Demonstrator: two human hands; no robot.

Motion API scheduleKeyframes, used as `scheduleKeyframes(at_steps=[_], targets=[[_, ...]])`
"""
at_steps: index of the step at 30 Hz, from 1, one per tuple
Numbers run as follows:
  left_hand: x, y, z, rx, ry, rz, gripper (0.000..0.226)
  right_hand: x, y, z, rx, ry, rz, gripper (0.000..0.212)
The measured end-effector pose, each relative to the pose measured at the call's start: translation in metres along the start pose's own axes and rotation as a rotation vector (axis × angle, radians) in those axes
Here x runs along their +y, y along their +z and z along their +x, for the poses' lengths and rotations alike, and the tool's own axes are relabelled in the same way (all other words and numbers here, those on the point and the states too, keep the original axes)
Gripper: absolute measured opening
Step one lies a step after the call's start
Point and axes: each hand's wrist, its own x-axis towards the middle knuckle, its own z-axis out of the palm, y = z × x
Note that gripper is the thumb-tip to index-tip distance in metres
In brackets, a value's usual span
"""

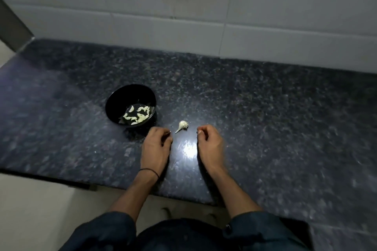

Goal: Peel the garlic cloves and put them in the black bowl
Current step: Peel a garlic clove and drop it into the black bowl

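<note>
A black bowl stands on the dark granite counter and holds several pale peeled garlic cloves. To its right lies a small whitish garlic head remnant with a stem, untouched. My left hand rests on the counter just below the bowl, left of the garlic piece. My right hand rests to the right of that piece. The fingers of both hands are loosely curled, and I see nothing held in either.
The speckled counter runs wide to the right, and its front edge is close to my body. A white tiled wall rises behind it. A bright glare spot lies between my hands.
</note>
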Motion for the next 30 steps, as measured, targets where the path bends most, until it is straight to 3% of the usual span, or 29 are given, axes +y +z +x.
scheduleKeyframes(at_steps=[5, 15, 22, 30], targets=[[0.004, 0.01, 0.005, 0.101, -0.088, -0.001, 0.008, 0.005, 0.003, -0.004, 0.011, -0.208, -0.116, 0.01], [0.003, 0.011, 0.017, 0.082, -0.184, 0.09, 0.004, 0.008, 0.003, -0.003, -0.001, -0.202, -0.103, 0.011], [0.017, -0.002, 0.005, 0.1, 0.001, -0.013, 0.011, 0.01, 0.006, -0.002, 0.008, -0.201, -0.11, 0.012], [0.026, -0.05, 0.036, 0.321, 0.071, -0.017, 0.004, 0.01, 0.007, -0.001, 0.014, -0.199, -0.144, 0.014]])
